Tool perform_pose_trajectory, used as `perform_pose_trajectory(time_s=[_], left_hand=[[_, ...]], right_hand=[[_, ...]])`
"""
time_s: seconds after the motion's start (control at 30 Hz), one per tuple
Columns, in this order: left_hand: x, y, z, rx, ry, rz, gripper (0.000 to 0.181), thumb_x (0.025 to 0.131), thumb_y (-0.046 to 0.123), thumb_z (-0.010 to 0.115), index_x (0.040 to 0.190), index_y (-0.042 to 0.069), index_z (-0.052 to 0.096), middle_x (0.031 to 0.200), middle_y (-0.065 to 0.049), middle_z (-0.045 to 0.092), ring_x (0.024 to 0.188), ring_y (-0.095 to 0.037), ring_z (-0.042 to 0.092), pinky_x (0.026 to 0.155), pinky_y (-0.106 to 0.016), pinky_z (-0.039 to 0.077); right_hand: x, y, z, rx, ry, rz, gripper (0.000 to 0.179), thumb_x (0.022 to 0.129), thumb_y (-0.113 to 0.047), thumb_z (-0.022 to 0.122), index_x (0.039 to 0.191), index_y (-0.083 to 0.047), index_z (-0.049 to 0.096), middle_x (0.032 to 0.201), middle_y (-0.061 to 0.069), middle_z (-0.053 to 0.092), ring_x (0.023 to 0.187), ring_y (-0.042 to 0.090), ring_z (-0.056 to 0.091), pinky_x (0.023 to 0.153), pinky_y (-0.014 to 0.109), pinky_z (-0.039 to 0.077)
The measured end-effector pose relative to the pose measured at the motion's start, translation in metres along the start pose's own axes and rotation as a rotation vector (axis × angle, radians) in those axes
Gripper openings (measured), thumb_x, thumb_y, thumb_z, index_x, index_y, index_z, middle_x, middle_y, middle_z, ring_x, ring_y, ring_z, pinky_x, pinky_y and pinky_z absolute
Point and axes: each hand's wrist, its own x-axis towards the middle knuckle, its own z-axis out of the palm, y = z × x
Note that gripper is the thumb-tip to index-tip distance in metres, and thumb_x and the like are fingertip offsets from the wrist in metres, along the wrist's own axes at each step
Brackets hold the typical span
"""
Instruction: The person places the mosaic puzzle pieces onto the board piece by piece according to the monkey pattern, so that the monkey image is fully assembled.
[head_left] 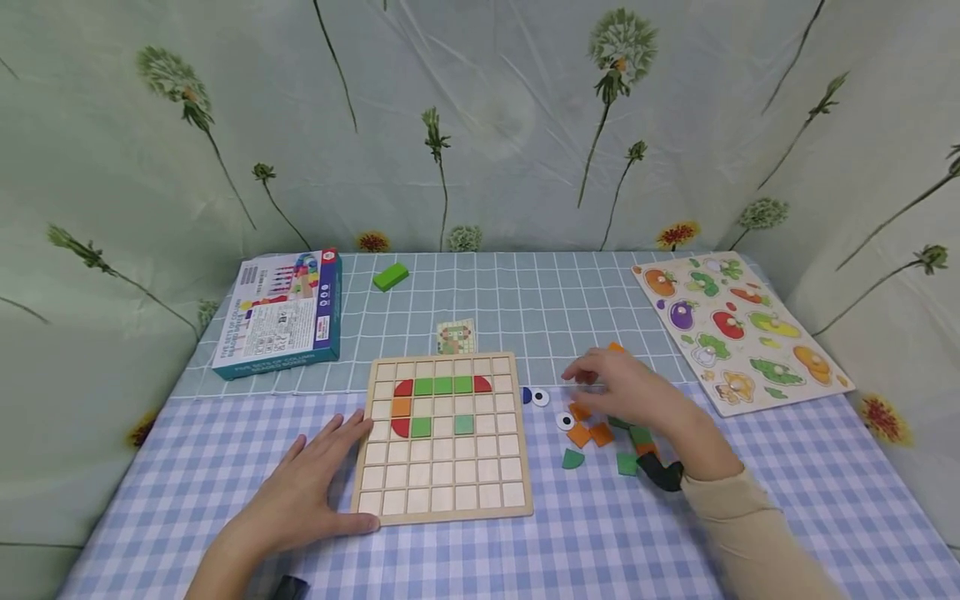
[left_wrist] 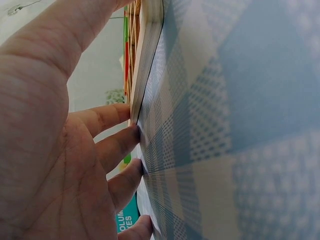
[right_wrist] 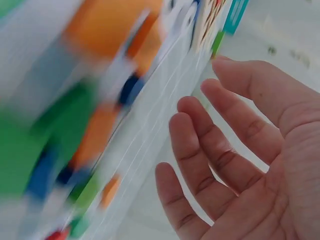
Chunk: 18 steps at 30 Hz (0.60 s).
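Note:
A wooden grid board point(head_left: 453, 518) lies on the checked cloth. Its upper left part carries red curved pieces point(head_left: 403, 388), several green squares point(head_left: 443, 385) and an orange square point(head_left: 401, 407). My left hand point(head_left: 303, 492) rests with spread fingers along the board's left side, thumb at the lower left corner; the left wrist view has its fingertips against the board edge point(left_wrist: 150, 55). Loosely bent, the fingers of my right hand point(head_left: 626, 387) hover over loose pieces to the board's right and hold nothing. Orange squares point(head_left: 602, 434), a green quarter-round point(head_left: 573, 459) and white eye pieces point(head_left: 540, 397) lie there.
A small pattern card point(head_left: 456, 337) lies just behind the board. Back left are a blue game box point(head_left: 277, 312) and a green block point(head_left: 391, 277). A vegetable peg puzzle point(head_left: 742, 333) lies at the right. Patterned fabric hangs behind the table.

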Motion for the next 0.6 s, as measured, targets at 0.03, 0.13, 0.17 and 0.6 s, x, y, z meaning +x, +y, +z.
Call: perform_pose_trajectory(time_s=[0.03, 0.13, 0.17, 0.6], left_hand=[[0.000, 0.000, 0.000, 0.000, -0.001, -0.001, 0.125, 0.065, 0.081, 0.086, 0.165, 0.021, 0.041, 0.175, -0.009, 0.038, 0.162, -0.044, 0.032, 0.120, -0.084, 0.023], [0.000, 0.000, 0.001, 0.009, 0.005, 0.003, 0.125, 0.065, 0.081, 0.087, 0.165, 0.021, 0.042, 0.174, -0.010, 0.040, 0.161, -0.044, 0.033, 0.119, -0.084, 0.025], [0.000, 0.000, 0.001, 0.012, 0.006, 0.007, 0.125, 0.065, 0.081, 0.087, 0.165, 0.021, 0.042, 0.174, -0.010, 0.040, 0.161, -0.044, 0.034, 0.118, -0.084, 0.025], [0.001, 0.001, 0.000, 0.003, -0.002, -0.006, 0.126, 0.064, 0.080, 0.088, 0.165, 0.021, 0.042, 0.174, -0.009, 0.039, 0.162, -0.044, 0.032, 0.120, -0.084, 0.023]], right_hand=[[-0.005, 0.007, -0.003, -0.001, 0.004, 0.026, 0.026, 0.099, -0.017, 0.076, 0.123, -0.007, 0.077, 0.112, 0.004, 0.076, 0.101, 0.020, 0.069, 0.093, 0.046, 0.062], [-0.022, 0.028, -0.013, -0.015, 0.025, 0.089, 0.028, 0.098, -0.017, 0.077, 0.124, -0.006, 0.077, 0.114, 0.006, 0.076, 0.102, 0.022, 0.069, 0.095, 0.050, 0.062], [-0.028, 0.034, -0.016, -0.017, 0.032, 0.114, 0.029, 0.098, -0.017, 0.078, 0.124, -0.007, 0.077, 0.114, 0.007, 0.076, 0.102, 0.023, 0.069, 0.095, 0.051, 0.062], [-0.057, 0.075, -0.021, -0.025, 0.058, 0.237, 0.034, 0.091, -0.009, 0.082, 0.124, -0.005, 0.077, 0.116, 0.013, 0.076, 0.102, 0.029, 0.066, 0.095, 0.059, 0.059]])
